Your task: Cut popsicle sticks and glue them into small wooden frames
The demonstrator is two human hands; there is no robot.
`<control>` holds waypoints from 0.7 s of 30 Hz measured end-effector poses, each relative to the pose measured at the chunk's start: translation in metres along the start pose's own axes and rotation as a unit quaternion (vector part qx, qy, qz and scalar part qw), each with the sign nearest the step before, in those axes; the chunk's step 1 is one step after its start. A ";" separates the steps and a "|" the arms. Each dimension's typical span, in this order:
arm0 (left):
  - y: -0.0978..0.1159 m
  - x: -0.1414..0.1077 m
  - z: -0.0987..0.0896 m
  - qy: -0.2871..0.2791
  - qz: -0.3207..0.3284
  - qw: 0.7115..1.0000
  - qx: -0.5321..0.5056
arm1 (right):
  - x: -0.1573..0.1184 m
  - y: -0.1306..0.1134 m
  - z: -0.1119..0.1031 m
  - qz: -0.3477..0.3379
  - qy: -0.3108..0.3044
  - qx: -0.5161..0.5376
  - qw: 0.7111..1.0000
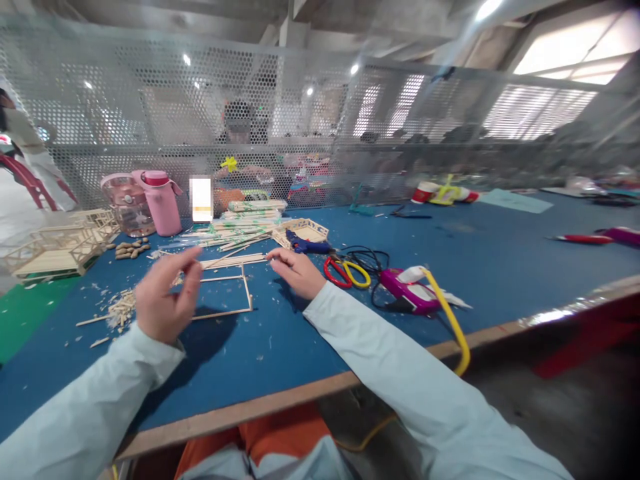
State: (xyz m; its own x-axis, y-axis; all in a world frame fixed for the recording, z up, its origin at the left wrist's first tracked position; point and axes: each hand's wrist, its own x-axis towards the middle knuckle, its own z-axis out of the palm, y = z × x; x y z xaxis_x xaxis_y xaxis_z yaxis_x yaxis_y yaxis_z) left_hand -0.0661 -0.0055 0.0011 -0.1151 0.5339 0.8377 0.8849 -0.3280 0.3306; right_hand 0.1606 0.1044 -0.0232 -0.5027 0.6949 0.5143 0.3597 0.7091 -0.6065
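My left hand [167, 293] is raised over the left part of a thin wooden stick frame [249, 293], its fingers curled toward the thumb. Anything between those fingers is too small or hidden to make out. To the right, my right hand [299, 272] has its thumb and fingers pinched together, with the tips by the ends of some loose wooden sticks [237, 261]. Whether it grips one is unclear. The stick frame lies flat on the blue table, its left end hidden by my left hand. Behind my right hand rests a dark blue glue gun [307, 244].
Scissors [345, 272], a purple tool with a yellow strap [413, 290] and black cable lie right. Wrapped stick bundles [250, 220], a pink bottle [163, 203] and a stick model [60, 250] stand behind and left. Stick scraps [123, 310] lie left. A perforated screen [310, 120] borders the back.
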 end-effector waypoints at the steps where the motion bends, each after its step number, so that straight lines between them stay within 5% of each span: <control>1: -0.010 0.008 -0.005 0.050 -0.014 0.999 0.017 | 0.000 -0.001 0.002 -0.004 -0.010 -0.019 1.000; 3: -0.035 0.023 -0.012 0.109 -0.067 0.991 0.049 | -0.001 -0.002 0.006 -0.017 -0.028 -0.041 0.999; 5: -0.062 0.031 -0.015 0.074 -0.137 0.984 0.090 | -0.001 -0.002 0.008 -0.027 -0.042 -0.053 0.997; 8: -0.095 0.033 -0.014 -0.127 -0.211 0.962 0.117 | -0.001 -0.001 0.008 -0.016 -0.065 -0.069 0.995; 10: -0.108 0.029 -0.010 -0.206 -0.218 0.948 0.107 | -0.001 -0.001 0.008 -0.005 -0.079 -0.073 0.994; 14: -0.115 0.021 0.001 -0.263 -0.204 0.938 0.096 | -0.002 0.000 0.008 -0.001 -0.096 -0.076 0.992; 21: -0.098 0.012 0.014 -0.372 -0.145 0.913 0.084 | -0.002 -0.002 0.008 0.005 -0.124 -0.082 0.989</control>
State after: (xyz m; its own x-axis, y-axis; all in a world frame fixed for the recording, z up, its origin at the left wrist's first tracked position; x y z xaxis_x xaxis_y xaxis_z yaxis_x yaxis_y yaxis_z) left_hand -0.1481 0.0438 -0.0271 -0.0725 0.9816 0.1769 0.9300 0.0025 0.3675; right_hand 0.1548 0.1006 -0.0285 -0.6687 0.6654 0.3319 0.4782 0.7266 -0.4933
